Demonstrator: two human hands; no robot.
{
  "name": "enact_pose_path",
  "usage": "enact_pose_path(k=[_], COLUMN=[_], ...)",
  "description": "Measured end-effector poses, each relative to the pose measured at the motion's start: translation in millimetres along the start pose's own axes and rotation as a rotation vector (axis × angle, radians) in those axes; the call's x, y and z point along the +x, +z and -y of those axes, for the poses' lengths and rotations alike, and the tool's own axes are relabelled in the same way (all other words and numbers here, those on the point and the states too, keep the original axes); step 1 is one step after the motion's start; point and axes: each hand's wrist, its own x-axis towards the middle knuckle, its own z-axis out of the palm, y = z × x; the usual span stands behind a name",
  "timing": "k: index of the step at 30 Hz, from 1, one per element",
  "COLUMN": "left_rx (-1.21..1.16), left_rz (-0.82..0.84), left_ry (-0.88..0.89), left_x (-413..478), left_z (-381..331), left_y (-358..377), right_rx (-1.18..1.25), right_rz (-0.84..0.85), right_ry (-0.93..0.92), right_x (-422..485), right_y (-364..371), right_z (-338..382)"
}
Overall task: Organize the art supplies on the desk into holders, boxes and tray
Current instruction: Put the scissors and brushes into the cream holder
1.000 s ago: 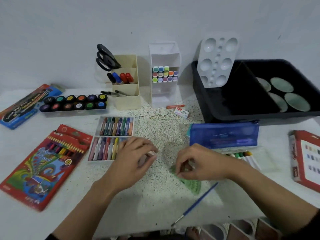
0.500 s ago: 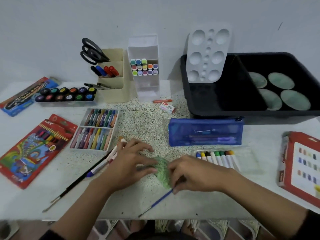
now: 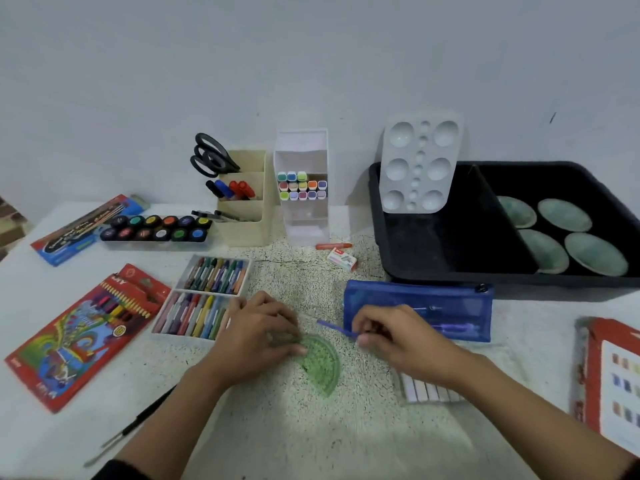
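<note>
– Green protractor (image 3: 320,365): position, progress?
– Desk (image 3: 311,431), 6 o'clock, loose. Left hand (image 3: 256,337) grips its edge; right hand (image 3: 391,337) pinches the blue brush (image 3: 334,328). Beige holder (image 3: 242,225) at 11 o'clock is stocked; sorting appears half complete.

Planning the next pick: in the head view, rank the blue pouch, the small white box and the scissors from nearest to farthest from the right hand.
From the right hand, which pinches a blue stick:
1. blue pouch, just behind the fingers.
2. small white box, farther back, centre.
3. scissors, in the beige holder, back left.
</note>
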Motion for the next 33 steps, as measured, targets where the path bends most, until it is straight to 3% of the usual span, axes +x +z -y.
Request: enact_pose_path(k=[4, 11, 17, 22, 28, 33], left_rx=[0.004, -0.091, -0.181, -0.158, -0.086, -0.037], left_rz=[-0.022, -0.026, -0.292, -0.503, -0.373, -0.252], left_ry=[-0.061, -0.123, -0.204, -0.311, -0.323, -0.231], left_x=[12, 33, 52, 59, 67, 81], left_z=[11, 33, 55, 87, 113, 127], left_y=[-4, -18, -69, -106, -113, -115], right_rx=[0.109, 0.247, 0.293, 0.208, 0.127, 0.079], right_rz=[-0.152, -0.173, -0.192, -0.37, -0.641, -0.706], right_ry=[0.04, 0.115, 0.109, 0.019, -0.119, -0.126], right_x=[17, 56, 93, 128, 193, 236], right_y=[-1, -4, -1, 8, 14, 15], right_z=[2, 35, 63, 90, 114, 118])
